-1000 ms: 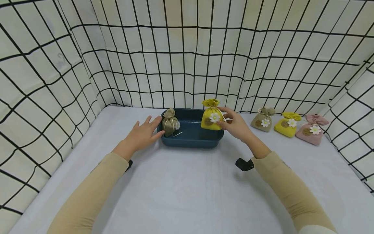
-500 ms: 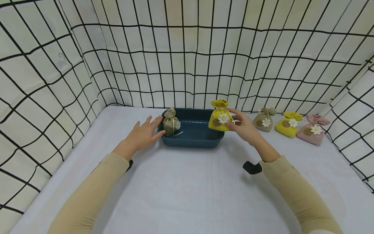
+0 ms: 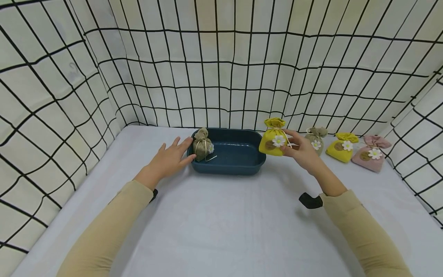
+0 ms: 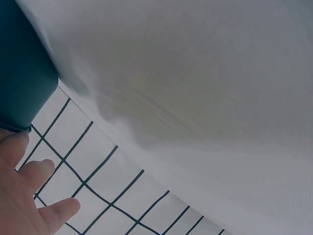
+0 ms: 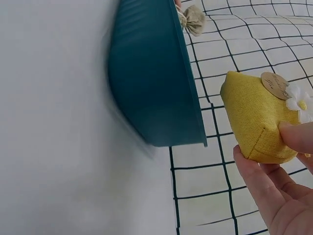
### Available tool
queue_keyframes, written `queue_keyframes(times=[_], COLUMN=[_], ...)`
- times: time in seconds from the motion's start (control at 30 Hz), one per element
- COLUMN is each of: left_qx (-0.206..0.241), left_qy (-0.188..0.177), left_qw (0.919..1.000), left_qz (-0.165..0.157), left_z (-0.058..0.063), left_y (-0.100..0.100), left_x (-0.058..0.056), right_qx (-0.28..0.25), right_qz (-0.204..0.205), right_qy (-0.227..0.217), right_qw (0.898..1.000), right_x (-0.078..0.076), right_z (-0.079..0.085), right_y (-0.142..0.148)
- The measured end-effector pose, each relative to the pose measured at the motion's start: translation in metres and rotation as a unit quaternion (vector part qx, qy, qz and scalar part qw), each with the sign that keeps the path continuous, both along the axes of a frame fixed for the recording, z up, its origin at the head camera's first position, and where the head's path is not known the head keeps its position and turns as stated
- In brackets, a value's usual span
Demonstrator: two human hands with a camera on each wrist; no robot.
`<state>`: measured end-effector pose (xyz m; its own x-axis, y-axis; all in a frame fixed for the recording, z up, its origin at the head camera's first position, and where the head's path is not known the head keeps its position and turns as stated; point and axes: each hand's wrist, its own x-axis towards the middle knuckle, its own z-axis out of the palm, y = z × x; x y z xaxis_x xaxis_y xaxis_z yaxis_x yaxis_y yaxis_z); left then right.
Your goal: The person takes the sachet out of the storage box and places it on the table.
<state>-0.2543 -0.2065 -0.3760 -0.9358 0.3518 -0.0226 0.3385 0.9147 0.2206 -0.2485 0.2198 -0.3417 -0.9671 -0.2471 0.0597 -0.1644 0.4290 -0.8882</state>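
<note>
My right hand pinches a yellow drawstring pouch with a white daisy between thumb and fingers, held upright by the right end of a dark blue tray. In the right wrist view the yellow pouch appears from below, apart from the tray. My left hand has its fingers spread and touches the tray's left end. A tan pouch sits inside that end. In the left wrist view the left hand reaches the tray's rim.
Right of the tray, a tan pouch, partly behind my right hand, a yellow pouch and a pink pouch lie in a row on the white table. A black grid on white walls encloses the back and sides.
My right hand has moved to the right with the yellow pouch, from over the tray's right part to its right end. The left hand and the tray stay still.
</note>
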Motion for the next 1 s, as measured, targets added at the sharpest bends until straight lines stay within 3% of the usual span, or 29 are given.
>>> queue_keyframes(times=[0.43,0.63,1.0], left_qx=[-0.002,-0.001,0.001], left_qy=[0.002,0.001,0.002], left_qw=[1.0,1.0,1.0], left_qz=[-0.001,0.001,-0.001], left_z=[0.0,0.001,-0.001], left_y=[0.0,-0.001,0.0], left_x=[0.001,0.0,0.0], right_qx=[0.035,0.025,0.028], right_qz=[-0.003,0.017,0.013], right_qy=[0.002,0.01,-0.006], right_qw=[0.999,0.999,1.0], right_x=[0.005,0.009,0.016], right_z=[-0.002,-0.008,-0.02], right_y=[0.027,0.036,0.057])
